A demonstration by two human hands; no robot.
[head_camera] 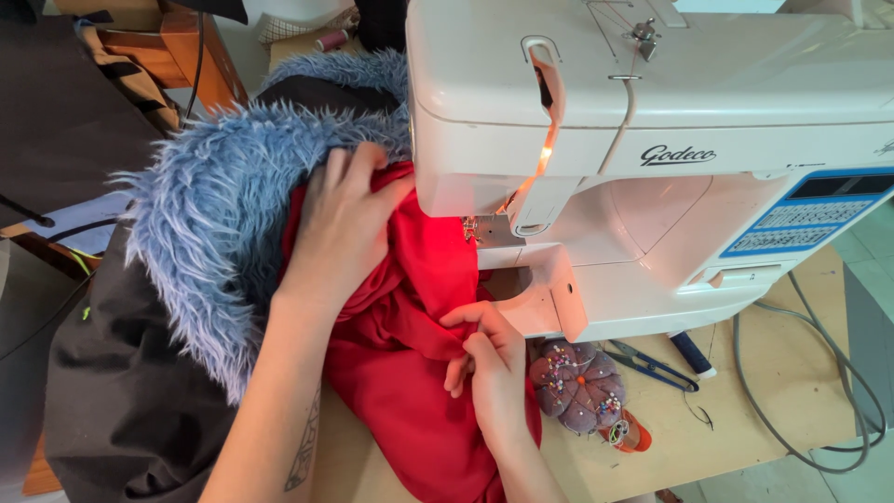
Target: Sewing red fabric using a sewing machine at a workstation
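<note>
A white sewing machine (652, 140) stands on a wooden table (773, 391), its lamp lit over the needle area. Red fabric (410, 373) runs under the machine head, joined to shaggy blue fur fabric (214, 214). My left hand (340, 224) lies flat on the red fabric beside the fur, fingers pointing at the needle. My right hand (489, 359) pinches a fold of the red fabric in front of the machine's bed.
A purple pincushion (577, 382) full of pins sits just right of my right hand. Small thread snips (656, 366) and a dark pen-like tool (691, 354) lie beyond it. Grey cables (819, 391) loop at the right. Dark cloth (121, 391) hangs at the left.
</note>
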